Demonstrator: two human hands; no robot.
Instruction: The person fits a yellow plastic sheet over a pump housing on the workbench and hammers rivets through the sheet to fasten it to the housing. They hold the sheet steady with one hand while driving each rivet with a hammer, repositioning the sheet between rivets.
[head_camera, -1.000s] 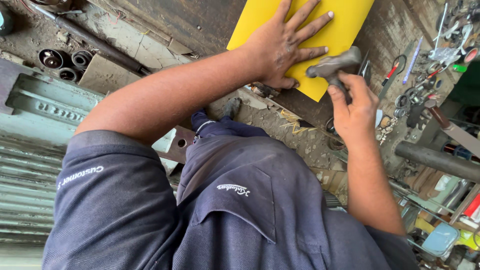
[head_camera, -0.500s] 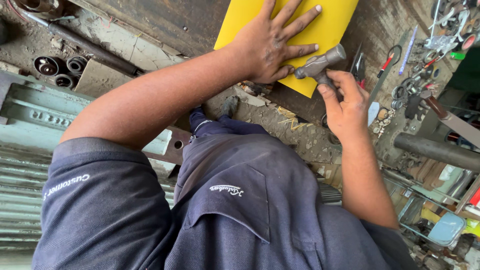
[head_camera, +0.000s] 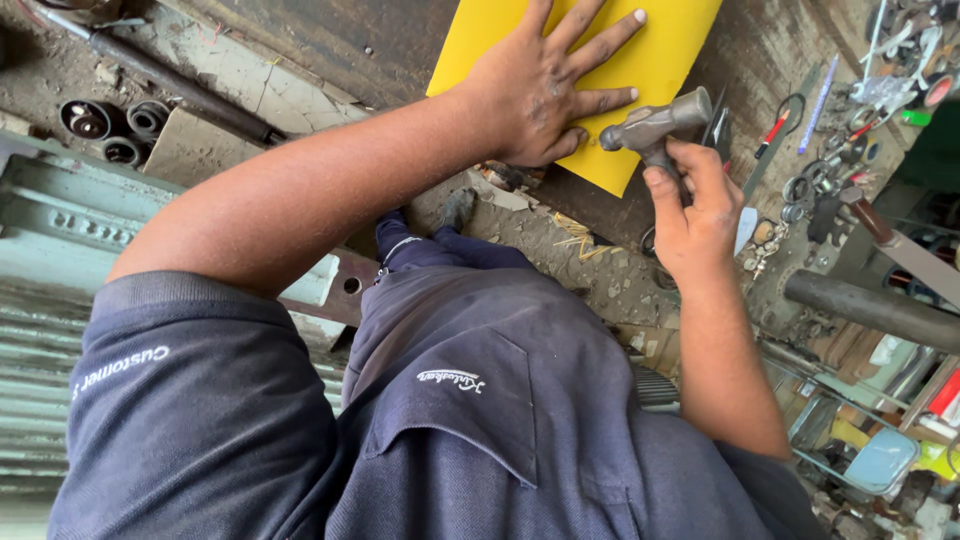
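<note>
**Hammer poised at the sheet's near edge**

The left hand (head_camera: 545, 95) lies flat and fully open on the yellow sheet (head_camera: 660, 60), fingers spread, palm pressing the sheet down against the dark bench (head_camera: 330, 40). It grips nothing; it only pins the sheet.

The right hand (head_camera: 695, 205) is closed around the handle of a hammer (head_camera: 655, 125), holding it close under the head. The head's long axis runs roughly left to right, tilted up toward the right. Its left end sits just beside the left hand's lowest finger, over the sheet's near edge, close to the near right corner. Whether the head touches the sheet cannot be told.

The sheet lies ahead of both hands, the left one on it, the right one at its edge. Loose tools (head_camera: 800, 190) lie scattered to the right, and pipe ends (head_camera: 110, 125) sit at far left.
</note>
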